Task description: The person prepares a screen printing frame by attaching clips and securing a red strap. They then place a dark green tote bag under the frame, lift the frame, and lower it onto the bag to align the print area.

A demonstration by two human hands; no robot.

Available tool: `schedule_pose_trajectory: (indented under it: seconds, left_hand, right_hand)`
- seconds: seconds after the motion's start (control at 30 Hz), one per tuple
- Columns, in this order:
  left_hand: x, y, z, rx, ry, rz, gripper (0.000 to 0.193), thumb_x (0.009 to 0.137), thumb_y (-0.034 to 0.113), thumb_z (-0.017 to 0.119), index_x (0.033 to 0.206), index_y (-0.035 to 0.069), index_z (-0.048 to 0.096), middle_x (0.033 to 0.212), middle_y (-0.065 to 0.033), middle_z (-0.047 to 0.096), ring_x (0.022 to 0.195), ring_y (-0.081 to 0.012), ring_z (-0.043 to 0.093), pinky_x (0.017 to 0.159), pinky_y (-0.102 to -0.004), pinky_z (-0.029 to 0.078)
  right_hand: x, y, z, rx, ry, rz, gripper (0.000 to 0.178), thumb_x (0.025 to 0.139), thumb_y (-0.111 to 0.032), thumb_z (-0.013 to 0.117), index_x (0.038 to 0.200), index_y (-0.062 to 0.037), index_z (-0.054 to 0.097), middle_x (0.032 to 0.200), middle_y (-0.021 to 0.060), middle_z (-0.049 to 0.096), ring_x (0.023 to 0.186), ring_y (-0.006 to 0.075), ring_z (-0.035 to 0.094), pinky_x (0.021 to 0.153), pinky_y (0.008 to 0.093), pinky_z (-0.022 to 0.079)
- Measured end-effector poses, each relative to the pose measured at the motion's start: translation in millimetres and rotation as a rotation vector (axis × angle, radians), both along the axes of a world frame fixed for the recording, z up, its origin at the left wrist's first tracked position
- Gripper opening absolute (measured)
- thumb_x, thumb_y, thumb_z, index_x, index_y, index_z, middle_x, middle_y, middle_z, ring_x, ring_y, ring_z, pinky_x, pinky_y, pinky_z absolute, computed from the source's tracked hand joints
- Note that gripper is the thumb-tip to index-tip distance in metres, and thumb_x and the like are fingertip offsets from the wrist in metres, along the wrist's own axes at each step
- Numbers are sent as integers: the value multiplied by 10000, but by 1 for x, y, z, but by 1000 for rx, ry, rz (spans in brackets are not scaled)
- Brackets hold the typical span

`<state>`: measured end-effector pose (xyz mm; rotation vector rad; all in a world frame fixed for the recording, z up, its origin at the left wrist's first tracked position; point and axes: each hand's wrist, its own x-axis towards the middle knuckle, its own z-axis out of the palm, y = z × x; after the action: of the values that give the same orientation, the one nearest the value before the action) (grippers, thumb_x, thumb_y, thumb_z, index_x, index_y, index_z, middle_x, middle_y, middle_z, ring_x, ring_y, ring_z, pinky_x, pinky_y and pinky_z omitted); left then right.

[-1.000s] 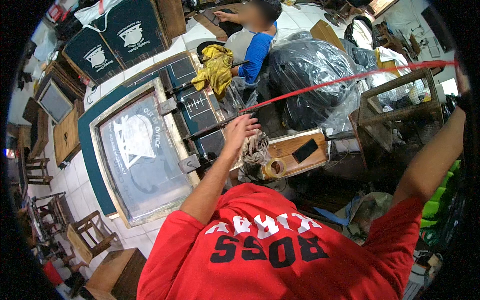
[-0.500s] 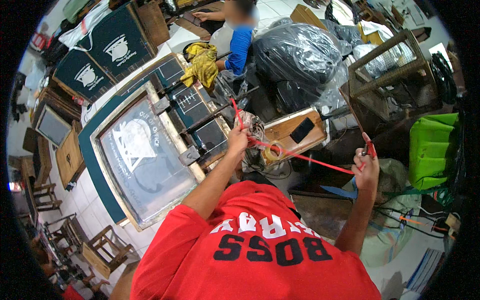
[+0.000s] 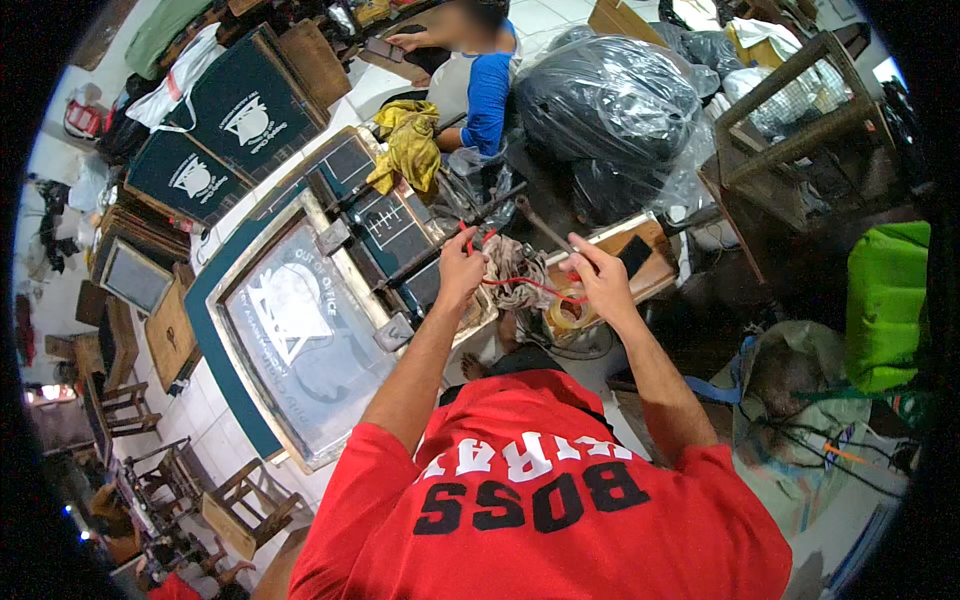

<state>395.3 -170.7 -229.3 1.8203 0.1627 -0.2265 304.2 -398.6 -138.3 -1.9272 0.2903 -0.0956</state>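
Beside the fingers of the right hand (image 3: pixel 604 287), which is grasping a metal tool (image 3: pixel 546 228), a wooden tray (image 3: pixel 657 264) is holding a phone (image 3: pixel 634 254). The left hand (image 3: pixel 461 272) is pinching a red strip (image 3: pixel 515 280), sagging between the hands, no longer stretching taut.

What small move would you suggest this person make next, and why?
Perhaps ease the right hand away from the left hand to take up slack, because the red strip sags in a loose curve between them.
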Motion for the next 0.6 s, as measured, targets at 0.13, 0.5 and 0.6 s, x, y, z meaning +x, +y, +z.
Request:
schedule_pose_trajectory:
  seconds: [0.13,0.5,0.6]
  left_hand:
    - [37,-7,-6,194,-182,-43,384,867,42,503,1219,-15,645,1024,-119,680,712,-136,651,617,-273,513]
    - [91,-49,-2,-267,341,104,363,950,151,556,1279,5,597,955,-52,698,507,-66,453,409,-232,322]
    - [91,-51,1,-376,403,216,271,957,174,559,1134,21,695,899,-59,709,497,-59,454,445,-226,367]
  right_hand:
    - [48,-12,-14,-55,65,176,303,914,-46,600,1210,11,629,887,126,742,783,150,702,697,296,530]
    - [109,-55,-42,366,423,389,292,986,-141,545,1271,-79,527,814,97,686,638,163,632,569,312,480]
    - [117,-57,-41,-319,190,479,430,1005,-208,509,1422,-108,484,772,104,663,644,257,648,593,403,476]
